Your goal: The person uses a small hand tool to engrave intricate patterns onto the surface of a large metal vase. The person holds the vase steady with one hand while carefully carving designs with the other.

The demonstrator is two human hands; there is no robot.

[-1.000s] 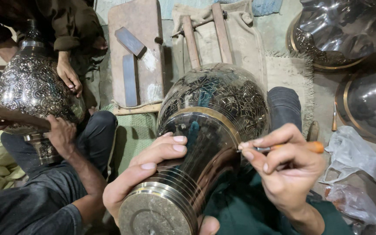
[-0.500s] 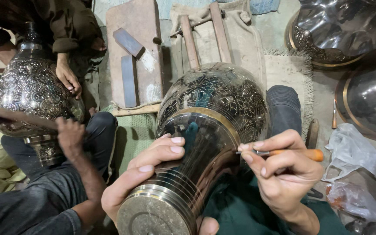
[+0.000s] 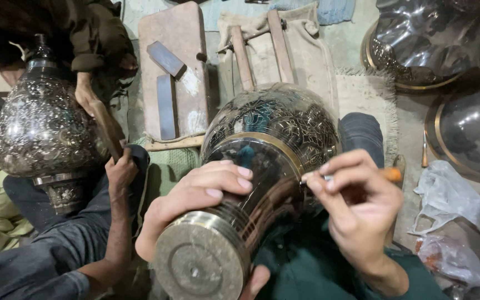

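Observation:
A large dark metal vase [image 3: 262, 144] with engraved flower patterns and brass bands lies tilted across my lap, its round base [image 3: 198, 261] toward me. My left hand [image 3: 195, 194] wraps over the vase's narrow neck near the base and steadies it. My right hand [image 3: 356, 205] pinches a thin engraving tool with an orange handle [image 3: 391, 174], its tip against the vase's side by the brass band.
At my left a co-worker's hand [image 3: 120, 169] holds a wooden stick beside another engraved vase [image 3: 43, 130]; a second person's hand [image 3: 87, 94] rests on it. A wooden board [image 3: 187, 39] with metal bars lies ahead. Dark metal bowls [image 3: 468, 133] and plastic bags [image 3: 448, 194] sit right.
My hands and the vase have stayed almost still. The co-worker's hand at my left has risen and swung the wooden stick up toward the other vase.

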